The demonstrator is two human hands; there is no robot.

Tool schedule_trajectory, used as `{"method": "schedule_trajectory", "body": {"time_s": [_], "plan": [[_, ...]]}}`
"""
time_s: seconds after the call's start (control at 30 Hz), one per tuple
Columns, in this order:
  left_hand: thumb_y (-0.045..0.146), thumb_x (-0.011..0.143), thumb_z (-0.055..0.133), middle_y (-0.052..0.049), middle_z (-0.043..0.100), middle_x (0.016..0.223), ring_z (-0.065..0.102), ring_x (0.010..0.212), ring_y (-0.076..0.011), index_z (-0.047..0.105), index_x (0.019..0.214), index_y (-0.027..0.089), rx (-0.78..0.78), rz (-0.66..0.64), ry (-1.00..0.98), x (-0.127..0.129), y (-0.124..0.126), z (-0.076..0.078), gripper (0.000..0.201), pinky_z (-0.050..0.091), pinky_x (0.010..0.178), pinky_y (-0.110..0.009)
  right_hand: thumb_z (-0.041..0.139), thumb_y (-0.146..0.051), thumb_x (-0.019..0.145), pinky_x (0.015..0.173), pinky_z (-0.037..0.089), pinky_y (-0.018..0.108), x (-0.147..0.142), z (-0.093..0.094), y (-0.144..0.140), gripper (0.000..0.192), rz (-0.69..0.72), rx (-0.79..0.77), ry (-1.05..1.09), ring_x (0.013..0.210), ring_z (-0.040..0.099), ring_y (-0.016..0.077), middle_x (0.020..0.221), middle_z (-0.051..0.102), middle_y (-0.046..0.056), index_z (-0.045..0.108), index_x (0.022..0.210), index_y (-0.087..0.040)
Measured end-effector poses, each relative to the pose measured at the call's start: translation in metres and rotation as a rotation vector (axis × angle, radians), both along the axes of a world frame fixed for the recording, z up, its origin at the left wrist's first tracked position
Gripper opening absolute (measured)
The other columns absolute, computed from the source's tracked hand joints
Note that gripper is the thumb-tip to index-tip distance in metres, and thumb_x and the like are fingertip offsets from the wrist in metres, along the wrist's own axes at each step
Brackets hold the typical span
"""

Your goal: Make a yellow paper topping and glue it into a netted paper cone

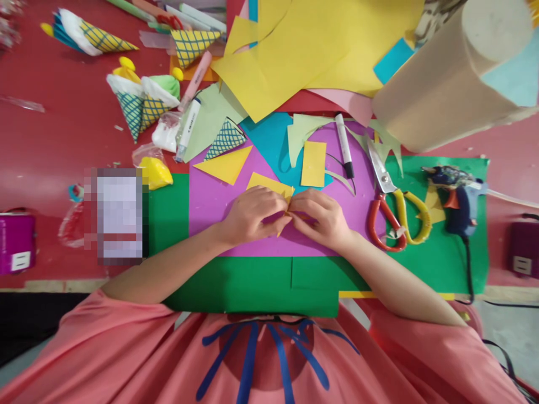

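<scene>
My left hand [259, 216] and my right hand [318, 219] meet over a purple sheet [210, 233], their fingertips pinching a small piece of yellow paper [289, 197] between them. Most of that piece is hidden by the fingers. Just behind my left hand lies another yellow paper piece [263, 182], partly covered by it. A yellow paper triangle [229, 166] and a blue-latticed paper cone [225, 139] rest farther back. Behind my right hand is a yellow paper rectangle [314, 164].
Scissors [385, 182] with red and yellow handles and a glue gun [461, 202] lie at right. A large paper roll [446, 84] stands behind them. Decorated cones [143, 101], markers [188, 128] and a yellow clay bag [155, 171] sit at left. Yellow sheets [290, 56] spread at the back.
</scene>
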State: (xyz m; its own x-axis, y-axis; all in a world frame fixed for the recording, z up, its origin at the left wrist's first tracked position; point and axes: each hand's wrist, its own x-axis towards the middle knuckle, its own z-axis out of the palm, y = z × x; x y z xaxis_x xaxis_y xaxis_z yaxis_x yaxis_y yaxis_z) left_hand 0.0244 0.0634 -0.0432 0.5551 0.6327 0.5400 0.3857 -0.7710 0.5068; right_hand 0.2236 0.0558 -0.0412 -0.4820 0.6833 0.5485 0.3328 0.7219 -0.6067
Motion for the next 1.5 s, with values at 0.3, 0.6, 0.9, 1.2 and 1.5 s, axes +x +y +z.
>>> {"method": "schedule_trajectory", "body": {"time_s": [0.3,0.6,0.9,1.2,1.5], "plan": [[0.018,0.091,0.055,-0.001,0.069,0.076,0.062,0.070,-0.0130,0.056,0.086,0.021,0.072,-0.006,-0.029,-0.0012,-0.0004,0.0019,0.006,0.048,0.068,-0.027,0.064,-0.028,0.087,0.074,0.054,0.037,-0.0018,0.0022,-0.0004,0.026,-0.088,0.007,-0.051,0.084,0.063,0.0205,0.094,0.066,0.007,0.059,0.112,-0.022],[0.015,0.086,0.059,0.000,0.068,0.078,0.058,0.071,-0.0136,0.057,0.091,0.022,0.189,-0.019,-0.012,-0.0036,-0.0008,0.0006,0.009,0.048,0.069,-0.028,0.063,-0.024,0.087,0.082,0.052,0.040,-0.0040,-0.0004,0.0025,0.008,0.063,-0.036,0.009,0.092,0.065,0.0213,0.096,0.070,0.007,0.059,0.093,-0.022],[0.025,0.087,0.064,0.001,0.069,0.078,0.062,0.073,-0.0125,0.057,0.092,0.023,0.143,0.004,0.006,-0.0037,-0.0028,0.0005,0.009,0.048,0.071,-0.028,0.057,-0.021,0.092,0.081,0.054,0.038,-0.0012,-0.0033,0.0031,0.009,0.127,-0.046,0.025,0.091,0.067,0.0204,0.095,0.072,0.008,0.061,0.099,-0.021],[0.023,0.089,0.063,0.000,0.068,0.075,0.061,0.069,-0.0129,0.055,0.092,0.021,0.169,-0.013,-0.005,-0.0029,-0.0018,0.0027,0.009,0.049,0.066,-0.027,0.057,-0.018,0.092,0.078,0.056,0.037,-0.0031,-0.0012,0.0023,0.006,0.130,-0.014,0.006,0.087,0.067,0.0205,0.091,0.072,0.009,0.059,0.097,-0.019],[0.026,0.092,0.059,0.002,0.065,0.075,0.061,0.070,-0.0104,0.055,0.087,0.022,-0.029,0.180,-0.181,-0.0014,0.0015,0.0078,0.008,0.049,0.066,-0.025,0.053,-0.042,0.096,0.080,0.056,0.034,0.0017,0.0022,0.0006,0.031,0.002,-0.279,0.061,0.094,0.069,0.0197,0.106,0.072,0.011,0.057,0.117,-0.019]]}}
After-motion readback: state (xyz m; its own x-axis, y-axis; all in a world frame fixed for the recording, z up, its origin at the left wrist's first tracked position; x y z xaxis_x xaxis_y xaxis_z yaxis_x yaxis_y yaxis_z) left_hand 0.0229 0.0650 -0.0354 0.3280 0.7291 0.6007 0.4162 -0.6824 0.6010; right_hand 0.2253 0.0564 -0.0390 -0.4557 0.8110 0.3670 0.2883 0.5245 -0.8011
